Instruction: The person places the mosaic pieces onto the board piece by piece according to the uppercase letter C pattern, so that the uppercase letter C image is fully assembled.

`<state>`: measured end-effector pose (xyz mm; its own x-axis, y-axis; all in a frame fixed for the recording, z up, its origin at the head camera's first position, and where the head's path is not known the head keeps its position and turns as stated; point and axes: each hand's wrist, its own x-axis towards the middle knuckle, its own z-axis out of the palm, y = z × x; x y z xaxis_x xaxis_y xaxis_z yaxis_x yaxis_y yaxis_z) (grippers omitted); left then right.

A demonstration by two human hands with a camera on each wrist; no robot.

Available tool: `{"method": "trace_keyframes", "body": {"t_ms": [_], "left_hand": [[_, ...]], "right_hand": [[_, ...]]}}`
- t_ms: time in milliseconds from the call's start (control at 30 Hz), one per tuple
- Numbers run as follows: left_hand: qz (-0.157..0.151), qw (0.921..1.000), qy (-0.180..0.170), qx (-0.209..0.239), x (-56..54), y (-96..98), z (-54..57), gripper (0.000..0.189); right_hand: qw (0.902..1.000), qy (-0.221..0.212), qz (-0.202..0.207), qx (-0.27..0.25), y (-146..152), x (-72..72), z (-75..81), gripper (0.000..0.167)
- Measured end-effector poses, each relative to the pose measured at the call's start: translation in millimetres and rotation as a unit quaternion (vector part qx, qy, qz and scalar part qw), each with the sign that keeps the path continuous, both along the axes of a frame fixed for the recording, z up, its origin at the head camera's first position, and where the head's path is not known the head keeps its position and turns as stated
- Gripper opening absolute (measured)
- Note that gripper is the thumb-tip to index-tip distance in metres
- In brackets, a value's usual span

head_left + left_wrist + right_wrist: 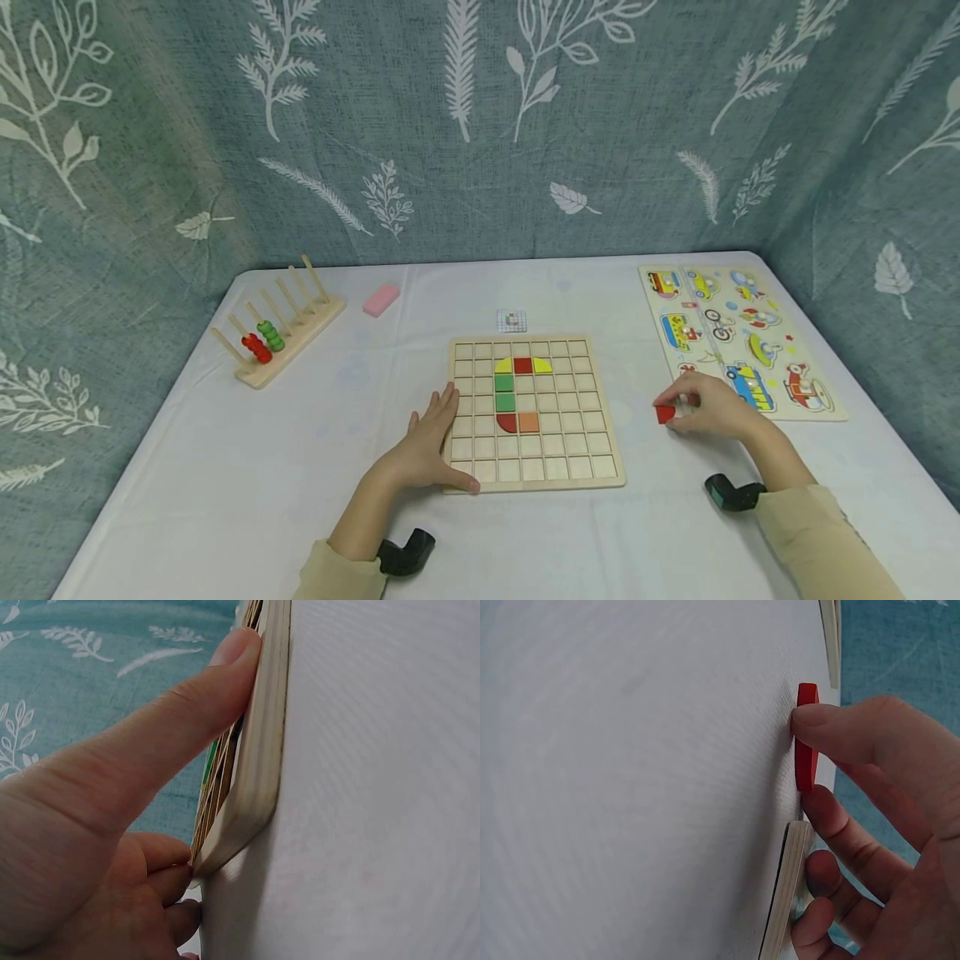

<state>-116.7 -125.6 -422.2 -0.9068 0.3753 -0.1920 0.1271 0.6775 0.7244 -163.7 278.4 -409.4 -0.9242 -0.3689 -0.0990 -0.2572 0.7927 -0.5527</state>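
Observation:
My left hand (pixel 422 448) rests at the near left corner of a wooden grid board (pixel 540 486). Its fingers lie along the left side and its thumb (pixel 202 694) presses on the near edge. Set in the grid are colored tiles: a red square (pixel 522 366) between two yellow rounded pieces, green squares (pixel 504 392), a dark red rounded piece (pixel 507 423) and an orange square (pixel 528 422). To the right of the board, my right hand (pixel 708 406) pinches a small flat red tile (pixel 806 754) between thumb and fingers, close over the white cloth.
The vehicle picture puzzle board (pixel 806 408) lies beside my right hand. Behind the grid board is a small pattern card (pixel 512 321). A pink block (pixel 381 300) and a wooden peg rack (pixel 258 377) with red and green beads stand at the back left. Patterned curtains surround the table.

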Motion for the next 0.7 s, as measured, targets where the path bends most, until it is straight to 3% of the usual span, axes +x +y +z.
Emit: {"method": "trace_keyframes", "body": {"t_ms": [700], "left_hand": [[-0.001, 1.0, -0.001, -0.003, -0.1, -0.3, 0.6, 0.127]], "right_hand": [[0.9988, -0.01, -0.044, -0.016, 0.1, 0.7, 0.2, 0.028]]}}
